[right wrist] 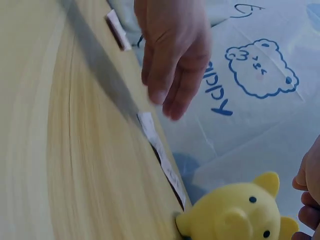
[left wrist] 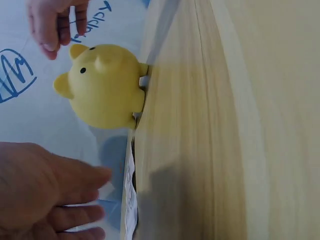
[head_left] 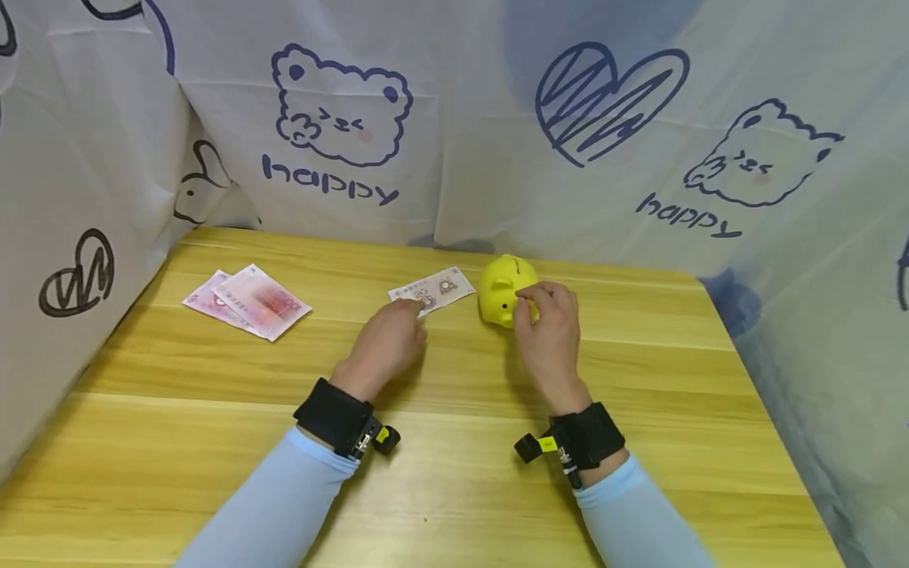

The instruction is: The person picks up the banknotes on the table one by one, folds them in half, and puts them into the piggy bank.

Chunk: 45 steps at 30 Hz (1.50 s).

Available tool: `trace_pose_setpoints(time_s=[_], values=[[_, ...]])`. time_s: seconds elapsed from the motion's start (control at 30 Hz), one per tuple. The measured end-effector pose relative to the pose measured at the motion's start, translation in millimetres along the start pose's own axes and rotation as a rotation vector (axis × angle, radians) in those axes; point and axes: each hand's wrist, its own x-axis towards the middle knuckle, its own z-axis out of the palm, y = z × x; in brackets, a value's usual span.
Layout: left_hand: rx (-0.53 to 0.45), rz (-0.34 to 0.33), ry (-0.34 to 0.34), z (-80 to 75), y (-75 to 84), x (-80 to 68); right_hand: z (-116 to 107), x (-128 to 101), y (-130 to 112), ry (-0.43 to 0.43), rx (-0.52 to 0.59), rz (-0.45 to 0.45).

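A yellow piggy bank (head_left: 500, 284) stands upright near the table's back edge, a slot visible on top. To its left a pale banknote (head_left: 443, 289) lies flat, its lower left end hidden by the left hand (head_left: 387, 347). In the right wrist view that hand (right wrist: 175, 55) hovers above the banknote (right wrist: 162, 155), its fingers pointing down and holding nothing. The right hand (head_left: 552, 339) is beside the piggy bank, its fingers loosely bent. Seen in the left wrist view, it (left wrist: 52, 20) hangs apart from the piggy bank (left wrist: 105, 90), with nothing visible in it.
Two pinkish-red banknotes (head_left: 263, 304) lie overlapping on the left of the wooden table (head_left: 454, 497). White cloth (head_left: 476, 126) with drawn bears and hearts hangs behind the table and along its sides. Both wrists wear black straps with small cameras.
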Motion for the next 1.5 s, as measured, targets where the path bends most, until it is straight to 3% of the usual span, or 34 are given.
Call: trace_pose_setpoints(time_s=[0.13,0.3,0.53,0.7,0.87,1.03,1.13,1.37,1.5], values=[[0.099,0.041,-0.072,6.6,2.9,-0.1,2.1,-4.0,-6.1,0.030,0.020,-0.020],[0.141,0.031,-0.158,12.1,3.3,-3.6,4.5,-6.0,-12.4,0.040,0.045,-0.051],[0.178,0.084,-0.176,8.0,-0.6,-12.1,4.5,-6.9,-20.1,0.016,0.080,-0.093],[0.145,0.119,-0.201,-0.9,-2.4,-21.0,4.1,-11.0,-28.3,-0.077,0.112,-0.089],[0.135,0.136,-0.341,-14.3,1.2,-31.4,1.2,-12.7,-34.7,-0.211,0.088,-0.061],[0.093,0.139,-0.448,-26.1,5.2,-39.2,-4.2,-12.1,-40.2,-0.289,0.063,-0.051],[0.079,0.123,-0.440,-31.1,6.5,-39.8,-8.8,-10.3,-42.3,-0.322,0.058,-0.055],[0.100,0.098,-0.334,-30.8,5.1,-36.9,-18.4,-6.7,-47.4,-0.400,0.062,-0.038],[0.084,0.131,-0.324,-25.6,6.0,-36.2,-21.2,-5.4,-50.7,-0.427,0.082,-0.038]])
